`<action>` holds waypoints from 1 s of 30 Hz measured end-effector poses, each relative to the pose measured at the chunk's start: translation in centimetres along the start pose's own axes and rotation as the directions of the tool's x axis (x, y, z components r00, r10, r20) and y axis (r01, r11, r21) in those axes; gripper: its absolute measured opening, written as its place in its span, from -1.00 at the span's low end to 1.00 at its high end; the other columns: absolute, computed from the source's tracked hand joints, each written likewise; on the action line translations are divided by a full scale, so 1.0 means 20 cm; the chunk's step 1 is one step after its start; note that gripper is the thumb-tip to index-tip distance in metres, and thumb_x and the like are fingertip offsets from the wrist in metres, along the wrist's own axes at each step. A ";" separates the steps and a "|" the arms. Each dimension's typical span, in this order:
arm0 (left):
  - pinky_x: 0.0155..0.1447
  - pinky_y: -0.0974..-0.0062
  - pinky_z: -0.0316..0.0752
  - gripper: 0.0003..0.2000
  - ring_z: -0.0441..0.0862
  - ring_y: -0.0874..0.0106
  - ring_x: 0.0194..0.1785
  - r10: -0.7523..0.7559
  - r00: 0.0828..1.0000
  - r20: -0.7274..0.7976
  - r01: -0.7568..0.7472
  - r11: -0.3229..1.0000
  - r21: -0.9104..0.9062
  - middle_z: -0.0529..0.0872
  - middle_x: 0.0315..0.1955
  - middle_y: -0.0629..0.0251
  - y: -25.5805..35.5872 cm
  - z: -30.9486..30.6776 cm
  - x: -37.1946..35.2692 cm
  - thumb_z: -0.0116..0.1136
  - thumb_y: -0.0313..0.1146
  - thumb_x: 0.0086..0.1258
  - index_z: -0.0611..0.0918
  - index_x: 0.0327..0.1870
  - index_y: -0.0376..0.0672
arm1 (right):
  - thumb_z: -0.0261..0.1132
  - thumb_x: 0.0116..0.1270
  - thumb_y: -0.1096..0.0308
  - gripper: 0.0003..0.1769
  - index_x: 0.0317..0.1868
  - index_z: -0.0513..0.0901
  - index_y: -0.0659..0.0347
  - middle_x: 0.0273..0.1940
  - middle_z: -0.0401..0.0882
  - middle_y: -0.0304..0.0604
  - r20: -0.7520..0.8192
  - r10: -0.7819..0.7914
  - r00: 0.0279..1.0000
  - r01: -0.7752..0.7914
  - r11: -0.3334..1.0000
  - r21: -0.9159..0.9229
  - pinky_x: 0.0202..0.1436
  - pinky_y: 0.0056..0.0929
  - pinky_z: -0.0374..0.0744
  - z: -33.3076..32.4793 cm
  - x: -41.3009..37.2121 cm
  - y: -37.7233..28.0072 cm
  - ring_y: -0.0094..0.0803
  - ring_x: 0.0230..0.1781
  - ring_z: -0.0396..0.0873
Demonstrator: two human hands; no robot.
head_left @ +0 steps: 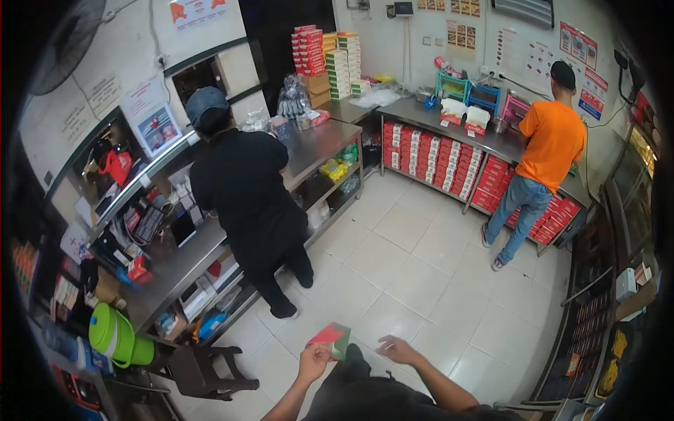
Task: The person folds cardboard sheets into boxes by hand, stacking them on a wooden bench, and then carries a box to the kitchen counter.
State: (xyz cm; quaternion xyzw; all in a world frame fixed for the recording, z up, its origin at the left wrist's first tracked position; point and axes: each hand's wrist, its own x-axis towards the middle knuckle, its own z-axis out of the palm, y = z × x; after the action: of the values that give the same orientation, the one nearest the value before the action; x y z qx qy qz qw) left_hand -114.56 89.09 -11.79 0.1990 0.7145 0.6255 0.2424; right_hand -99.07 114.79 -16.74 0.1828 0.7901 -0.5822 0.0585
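Observation:
My left hand [314,362] grips a small red, green and white piece, perhaps a folded card or carton [341,342], by its lower left side. It is held over the tiled floor, close to my dark-clothed leg. To the right, apart from it, my right hand [397,349] hangs in the air with its fingers loosely spread and nothing in them. The print on the red and green piece is too small to read.
A person in black [242,182] stands at the left steel counter [316,144]; another in an orange shirt [552,144] faces the back counter [421,116]. Red boxes [435,161] fill its lower shelf. A dark stool [207,368] and green water jug [112,333] stand at lower left.

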 end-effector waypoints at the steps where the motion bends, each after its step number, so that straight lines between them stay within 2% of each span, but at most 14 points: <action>1: -0.11 0.50 0.67 -0.94 0.75 0.48 -0.26 -0.072 0.997 0.021 0.074 0.992 -0.102 0.76 -0.35 0.20 0.03 -0.06 0.09 0.15 -0.53 0.44 0.63 -0.23 -0.33 | 0.46 0.31 0.08 -0.49 0.13 0.64 0.24 -0.27 0.76 -0.12 -0.063 -0.064 0.996 0.061 0.997 -0.046 -0.11 -0.33 0.68 -0.05 0.13 0.05 -0.33 -0.28 0.72; 5: -0.13 0.51 0.67 -0.96 0.74 0.49 -0.29 -0.120 0.987 0.104 0.121 0.993 -0.006 0.74 -0.38 0.24 0.16 -0.22 0.60 0.13 -0.56 0.44 0.62 -0.22 -0.32 | 0.42 0.32 0.12 -0.53 0.07 0.67 0.32 -0.28 0.76 -0.12 -0.264 0.065 0.962 -0.103 0.986 -0.130 -0.20 -0.37 0.66 -0.27 0.62 0.37 -0.35 -0.29 0.73; 7: -0.13 0.57 0.64 -0.97 0.69 0.54 -0.29 -0.125 0.984 0.128 0.128 0.992 -0.016 0.71 -0.35 0.29 0.25 -0.26 0.81 0.12 -0.58 0.47 0.60 -0.18 -0.31 | 0.35 0.37 0.20 -0.59 0.10 0.66 0.31 -0.22 0.76 -0.10 -0.255 0.338 0.906 -0.332 0.941 0.067 -0.16 -0.30 0.69 -0.41 0.78 0.57 -0.29 -0.25 0.73; 9: -0.14 0.56 0.64 -0.95 0.72 0.52 -0.28 -0.134 0.972 0.191 0.134 0.991 0.013 0.73 -0.33 0.27 0.26 -0.32 1.00 0.14 -0.55 0.45 0.63 -0.18 -0.32 | 0.26 0.42 0.26 -0.62 0.15 0.64 0.27 -0.07 0.71 -0.07 -0.177 0.600 0.780 -0.403 0.698 0.592 -0.09 -0.17 0.71 -0.55 0.85 0.58 -0.19 -0.12 0.71; 11: -0.11 0.54 0.65 -0.95 0.72 0.51 -0.27 -0.167 0.973 0.161 0.161 0.986 0.050 0.73 -0.33 0.29 0.25 -0.37 1.15 0.12 -0.56 0.46 0.62 -0.16 -0.31 | 0.19 0.43 0.32 -0.63 0.18 0.62 0.25 0.05 0.64 -0.01 -0.184 0.714 0.675 -0.393 0.559 0.730 -0.03 -0.02 0.71 -0.68 0.98 0.62 -0.09 0.00 0.66; 15: -0.09 0.50 0.67 -0.94 0.71 0.51 -0.28 -0.221 0.975 -0.007 0.215 0.955 -0.205 0.71 -0.36 0.32 0.12 -0.35 1.42 0.12 -0.51 0.52 0.61 -0.13 -0.29 | 0.28 0.37 0.30 -0.67 0.06 0.65 0.31 -0.06 0.68 -0.04 -0.257 0.755 0.604 -0.404 0.568 0.717 -0.14 -0.16 0.72 -1.03 1.52 0.67 -0.19 -0.12 0.68; 19: -0.08 0.46 0.68 -0.95 0.70 0.50 -0.20 -0.310 0.923 -0.230 0.249 0.934 -0.257 0.72 -0.32 0.31 0.09 -0.20 1.78 0.19 -0.47 0.50 0.63 -0.17 -0.25 | 0.28 0.35 0.34 -0.85 -0.22 0.70 0.25 -0.46 0.63 -0.24 -0.482 0.424 0.767 -0.227 0.881 0.415 -0.50 -0.47 0.56 -1.33 2.52 0.65 -0.49 -0.51 0.59; 21: -0.08 0.46 0.68 -0.95 0.70 0.47 -0.20 -0.307 0.910 -0.277 0.243 0.939 -0.244 0.72 -0.29 0.29 0.04 -0.12 2.03 0.19 -0.47 0.50 0.64 -0.17 -0.25 | 0.32 0.31 0.36 -0.85 -0.27 0.71 0.28 -0.47 0.63 -0.20 -0.503 0.237 0.831 -0.057 0.936 0.348 -0.43 -0.45 0.58 -1.38 3.15 0.59 -0.46 -0.47 0.60; 22: -0.07 0.46 0.67 -0.94 0.71 0.44 -0.20 -0.309 0.905 -0.290 0.251 0.942 -0.223 0.73 -0.25 0.27 0.05 -0.07 2.09 0.20 -0.47 0.49 0.65 -0.17 -0.26 | 0.32 0.31 0.37 -0.82 -0.25 0.69 0.35 -0.42 0.66 -0.13 -0.604 -0.009 0.797 0.063 0.996 0.067 -0.25 -0.38 0.63 -1.33 3.55 0.75 -0.35 -0.36 0.64; 23: -0.04 0.47 0.65 -0.93 0.70 0.46 -0.17 -0.324 0.900 -0.291 0.259 0.936 -0.239 0.74 -0.23 0.28 0.17 -0.02 2.21 0.20 -0.47 0.48 0.66 -0.17 -0.27 | 0.26 0.39 0.42 -0.89 -0.15 0.65 0.26 -0.41 0.60 -0.23 -0.552 -0.169 0.817 0.153 0.985 -0.076 -0.45 -0.49 0.56 -1.30 3.86 0.65 -0.52 -0.46 0.56; 24: -0.03 0.48 0.63 -0.92 0.69 0.49 -0.16 -0.372 0.885 -0.281 0.333 0.926 -0.178 0.74 -0.22 0.29 0.25 0.01 2.28 0.20 -0.46 0.49 0.66 -0.18 -0.27 | 0.25 0.41 0.42 -0.88 -0.13 0.65 0.27 -0.41 0.61 -0.26 -0.569 -0.363 0.738 0.398 0.915 -0.068 -0.40 -0.48 0.60 -1.24 4.07 0.27 -0.53 -0.42 0.58; 25: -0.02 0.49 0.61 -0.91 0.68 0.51 -0.15 -0.414 0.868 -0.274 0.398 0.910 -0.115 0.74 -0.21 0.30 0.30 0.02 2.37 0.19 -0.45 0.49 0.67 -0.19 -0.28 | 0.26 0.43 0.42 -0.87 -0.10 0.65 0.27 -0.37 0.63 -0.26 -0.451 -0.271 0.850 0.327 0.944 0.049 -0.32 -0.50 0.63 -1.22 4.26 -0.07 -0.54 -0.38 0.60; 27: -0.10 0.57 0.51 -0.91 0.61 0.59 -0.22 -0.489 0.825 -0.283 0.466 0.872 -0.151 0.68 -0.34 0.41 0.42 0.05 2.50 0.19 -0.41 0.53 0.64 -0.18 -0.23 | 0.27 0.46 0.41 -0.87 -0.08 0.65 0.26 -0.36 0.64 -0.27 -0.349 -0.357 0.866 0.448 0.866 0.224 -0.34 -0.53 0.61 -1.04 4.59 -0.62 -0.57 -0.40 0.59; 30: -0.08 0.57 0.47 -0.90 0.57 0.62 -0.24 -0.547 0.754 -0.364 0.433 0.830 -0.351 0.67 -0.33 0.45 0.41 0.10 2.57 0.18 -0.39 0.53 0.65 -0.16 -0.23 | 0.31 0.45 0.34 -0.82 -0.05 0.68 0.25 -0.38 0.64 -0.28 -0.129 -0.390 0.912 0.410 0.838 0.360 -0.44 -0.57 0.54 -0.62 5.17 -1.00 -0.55 -0.44 0.63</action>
State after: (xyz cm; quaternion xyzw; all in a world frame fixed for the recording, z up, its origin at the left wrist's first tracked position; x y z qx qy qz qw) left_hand -154.86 121.98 -8.81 -0.1784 0.6946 0.6507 0.2496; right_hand -200.45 144.13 -26.33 0.0362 0.6841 -0.7184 -0.1208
